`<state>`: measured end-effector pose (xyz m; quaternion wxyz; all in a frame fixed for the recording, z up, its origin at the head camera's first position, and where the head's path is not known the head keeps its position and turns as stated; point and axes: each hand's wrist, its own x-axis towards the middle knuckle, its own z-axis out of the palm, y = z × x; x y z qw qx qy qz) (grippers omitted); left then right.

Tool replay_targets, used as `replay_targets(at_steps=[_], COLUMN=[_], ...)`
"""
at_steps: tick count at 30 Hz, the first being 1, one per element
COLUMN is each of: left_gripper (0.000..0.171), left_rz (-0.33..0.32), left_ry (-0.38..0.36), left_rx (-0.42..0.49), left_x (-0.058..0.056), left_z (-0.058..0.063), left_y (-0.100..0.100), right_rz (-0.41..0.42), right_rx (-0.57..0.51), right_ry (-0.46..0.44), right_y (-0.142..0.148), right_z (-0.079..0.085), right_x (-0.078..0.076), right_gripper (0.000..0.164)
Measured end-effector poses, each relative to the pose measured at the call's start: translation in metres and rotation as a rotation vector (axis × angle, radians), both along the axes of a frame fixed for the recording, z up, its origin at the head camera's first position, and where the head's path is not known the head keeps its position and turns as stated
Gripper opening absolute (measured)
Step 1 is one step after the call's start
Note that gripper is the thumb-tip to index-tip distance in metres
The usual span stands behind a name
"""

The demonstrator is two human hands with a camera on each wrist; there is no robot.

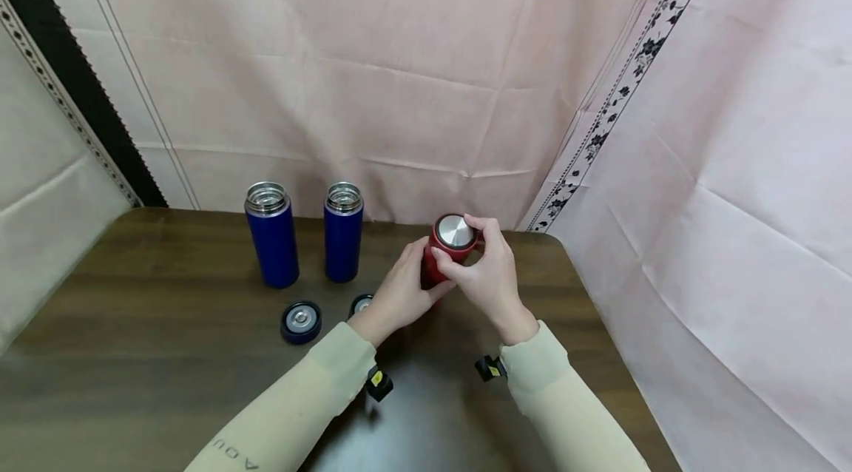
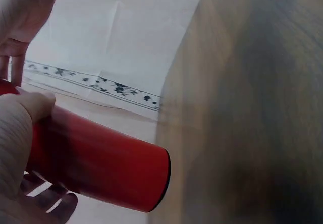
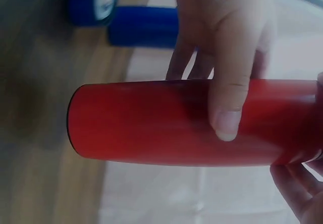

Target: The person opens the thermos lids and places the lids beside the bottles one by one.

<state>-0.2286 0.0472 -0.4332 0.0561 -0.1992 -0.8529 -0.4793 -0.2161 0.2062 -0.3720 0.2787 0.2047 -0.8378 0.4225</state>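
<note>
A red vacuum flask [image 1: 433, 272] is held up near the back right of the table. My left hand [image 1: 399, 291] grips its body, thumb across the side as the right wrist view shows. At the top, my right hand [image 1: 491, 280] pinches the red lid [image 1: 455, 232], which has a brushed silver disc, between thumb and fingers. In the left wrist view the flask's smooth red body [image 2: 111, 158] ends in a black-edged base. My hands cover much of the flask's upper part.
Two open dark blue flasks [image 1: 274, 250] [image 1: 342, 244] stand upright at the back left, steel necks showing. In front of them lie two round dark lids [image 1: 301, 322] [image 1: 361, 303], one partly behind my left hand. Pale cloth [image 1: 373, 72] hangs behind the wooden table [image 1: 166, 368].
</note>
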Motion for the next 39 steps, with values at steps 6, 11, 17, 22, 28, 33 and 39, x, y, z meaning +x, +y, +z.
replay_targets(at_steps=[6,11,17,22,28,33,39], left_gripper=[0.086,0.085,0.087,0.088,0.095,0.098,0.098], left_rz=[-0.061,-0.096,-0.033,0.032,0.12,0.164,0.208], left_ry=[0.1,0.11,0.139,0.207,0.336,0.46,0.505], left_rx=[0.043,0.111,0.002,-0.124,-0.308,-0.421,-0.44], left_x=[0.018,0.031,0.04,0.04,0.04,0.046,0.055], left_z=[0.012,0.02,0.023,0.022,0.021,0.022,0.025], left_y=[-0.021,-0.035,-0.046,-0.055,-0.058,-0.057,-0.055], right_rz=[0.141,0.26,0.294,0.279,0.204,0.093,0.026], right_rx=[-0.116,-0.2,-0.096,-0.018,0.058,0.043,0.027], right_ry=[-0.004,-0.085,-0.231,-0.289,-0.268,-0.268,-0.231], right_y=[-0.009,-0.018,-0.018,-0.01,-0.01,-0.019,-0.029], right_z=[0.023,0.046,0.048,0.028,0.015,0.012,0.013], right_x=[0.023,0.041,0.044,0.029,0.026,0.029,0.033], right_gripper=[0.054,0.049,0.063,0.067,0.057,0.05,0.037])
